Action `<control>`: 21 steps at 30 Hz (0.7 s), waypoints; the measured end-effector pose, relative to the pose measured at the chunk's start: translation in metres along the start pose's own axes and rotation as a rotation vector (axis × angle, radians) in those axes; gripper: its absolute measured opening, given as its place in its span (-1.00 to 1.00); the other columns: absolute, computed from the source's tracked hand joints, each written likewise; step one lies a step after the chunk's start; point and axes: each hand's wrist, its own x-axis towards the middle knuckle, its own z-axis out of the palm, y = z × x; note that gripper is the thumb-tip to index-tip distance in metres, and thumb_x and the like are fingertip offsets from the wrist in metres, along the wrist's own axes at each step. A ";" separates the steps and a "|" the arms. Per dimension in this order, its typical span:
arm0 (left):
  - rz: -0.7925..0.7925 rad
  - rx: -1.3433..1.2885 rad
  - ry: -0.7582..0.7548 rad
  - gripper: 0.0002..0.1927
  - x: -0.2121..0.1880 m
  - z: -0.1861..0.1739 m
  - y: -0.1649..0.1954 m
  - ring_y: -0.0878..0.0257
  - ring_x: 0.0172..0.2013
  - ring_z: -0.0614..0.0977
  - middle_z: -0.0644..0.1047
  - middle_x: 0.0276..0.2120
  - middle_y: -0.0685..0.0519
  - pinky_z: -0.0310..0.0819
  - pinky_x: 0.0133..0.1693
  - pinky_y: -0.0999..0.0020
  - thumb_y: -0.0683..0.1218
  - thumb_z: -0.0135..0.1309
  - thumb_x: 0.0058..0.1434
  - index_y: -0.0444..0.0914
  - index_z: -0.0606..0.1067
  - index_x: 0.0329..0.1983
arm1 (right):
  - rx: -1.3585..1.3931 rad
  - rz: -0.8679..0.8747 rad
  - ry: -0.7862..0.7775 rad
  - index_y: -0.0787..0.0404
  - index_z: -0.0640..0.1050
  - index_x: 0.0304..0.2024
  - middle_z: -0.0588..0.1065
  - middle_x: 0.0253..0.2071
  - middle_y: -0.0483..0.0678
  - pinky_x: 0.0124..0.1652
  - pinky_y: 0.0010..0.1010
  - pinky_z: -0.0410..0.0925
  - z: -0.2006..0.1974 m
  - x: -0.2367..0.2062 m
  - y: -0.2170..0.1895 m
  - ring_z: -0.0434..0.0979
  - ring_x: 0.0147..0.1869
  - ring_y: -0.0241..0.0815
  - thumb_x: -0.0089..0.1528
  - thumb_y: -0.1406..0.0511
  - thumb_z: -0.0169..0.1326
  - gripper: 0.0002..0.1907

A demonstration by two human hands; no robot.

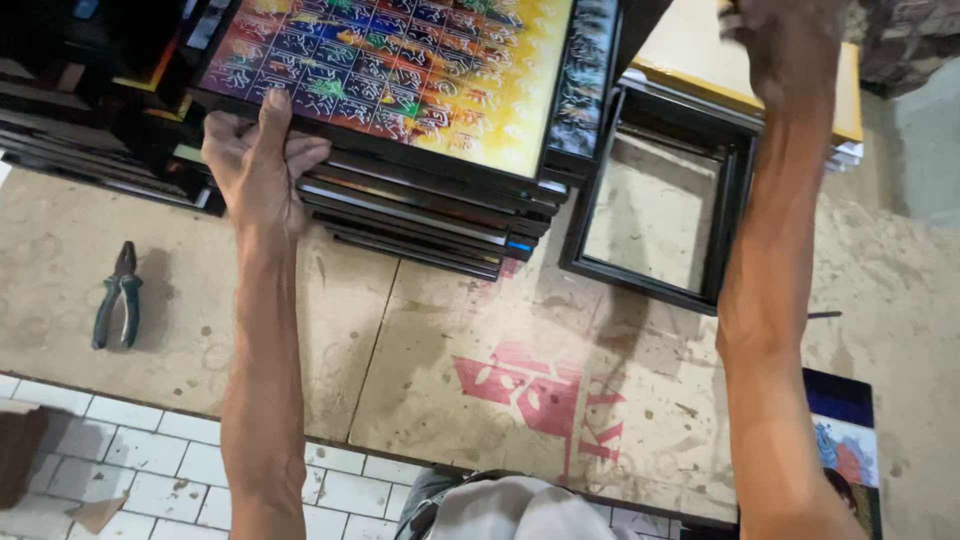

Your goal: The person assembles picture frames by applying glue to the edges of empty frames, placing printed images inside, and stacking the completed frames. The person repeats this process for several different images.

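While the head camera looks straight down, the left hand (258, 165) has its grip clamped on the near edge of the colourful framed picture (400, 70), thumb pressed on the black frame above and fingers curled under the rim. That picture lies on top of a stack of black frames (430, 215) at the far side of the desk (430, 340), which is covered with flattened cardboard. The right hand (785, 45) reaches far up by the picture's right side, near a yellow board (700, 55); it is blurred and cut by the top edge, so I cannot tell whether its grip is apart or together, nor what it touches. Just right of the stack an empty black frame (655, 215) lies flat on the cardboard, between the two forearms. Green-handled pliers (117, 298) lie well apart to the left, near the desk's front edge. Between the stack and that front edge the cardboard is bare and open. Below the edge a white tiled floor (150, 460) shows, and at the lower right a small printed picture (845, 450) lies beside the right forearm
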 end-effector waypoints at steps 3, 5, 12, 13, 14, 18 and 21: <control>0.036 -0.046 -0.040 -0.39 0.004 -0.001 -0.007 0.18 -0.48 0.64 0.50 -0.29 -0.12 0.75 -0.37 0.23 -0.09 0.34 0.35 -0.42 0.14 0.07 | -0.117 -0.036 0.043 0.37 0.58 -0.01 0.61 -0.09 0.12 -0.18 -0.39 0.50 -0.036 -0.069 -0.013 0.61 -0.13 -0.10 0.35 0.46 0.17 -0.84; 0.031 -0.043 -0.019 -0.39 0.009 -0.003 -0.012 0.18 -0.48 0.64 0.50 -0.30 -0.11 0.75 -0.37 0.23 -0.08 0.36 0.35 -0.41 0.15 0.09 | -0.102 -0.075 0.053 0.41 0.60 0.07 0.60 -0.08 0.17 -0.26 -0.40 0.45 -0.064 -0.117 -0.008 0.60 -0.16 -0.08 0.39 0.46 0.18 -0.80; 0.084 0.080 0.031 -0.65 -0.031 -0.025 -0.006 0.16 -0.39 0.68 0.60 -0.37 -0.07 0.65 -0.33 0.30 -0.04 0.22 0.61 -0.28 0.28 0.08 | 0.306 0.259 0.434 0.29 0.61 -0.09 0.57 -0.22 0.02 -0.32 -0.47 0.44 -0.157 -0.321 0.100 0.52 -0.33 -0.25 0.32 0.28 0.20 -0.80; 0.103 0.061 0.034 -0.71 -0.057 -0.028 -0.008 0.23 -0.48 0.56 0.58 -0.39 -0.06 0.48 -0.42 0.37 -0.06 0.15 0.65 -0.29 0.30 -0.01 | 0.504 0.304 0.548 0.30 0.61 -0.06 0.61 -0.19 0.05 -0.32 -0.49 0.45 -0.162 -0.351 0.118 0.55 -0.34 -0.22 0.30 0.29 0.20 -0.77; 0.121 0.046 0.036 -0.73 -0.086 -0.031 -0.009 0.29 -0.56 0.44 0.56 -0.42 -0.06 0.30 -0.52 0.43 -0.08 0.09 0.70 -0.29 0.32 -0.10 | 0.739 0.300 0.591 0.20 0.59 -0.05 0.60 -0.11 0.01 -0.22 -0.42 0.49 -0.166 -0.382 0.129 0.61 -0.17 -0.18 0.36 0.23 0.17 -0.80; -0.141 -0.226 -0.063 -0.58 -0.209 0.026 -0.084 0.35 -0.48 0.56 0.54 -0.48 0.07 0.44 -0.44 0.44 0.12 -0.09 0.43 -0.32 0.52 0.00 | 1.149 0.282 0.775 0.21 0.52 0.14 0.55 0.11 0.14 -0.04 -0.16 0.58 -0.176 -0.447 0.148 0.61 0.06 0.04 0.19 -0.05 0.18 -0.38; 0.267 0.820 -0.639 -0.82 -0.277 0.102 -0.159 0.06 -0.22 0.68 0.63 -0.23 -0.07 0.57 -0.13 0.25 -0.14 0.32 0.27 -0.29 0.59 -0.15 | 1.355 0.200 0.977 0.27 0.46 0.19 0.50 0.11 0.24 -0.03 -0.11 0.57 -0.188 -0.441 0.137 0.60 0.06 0.16 0.12 -0.16 0.23 -0.18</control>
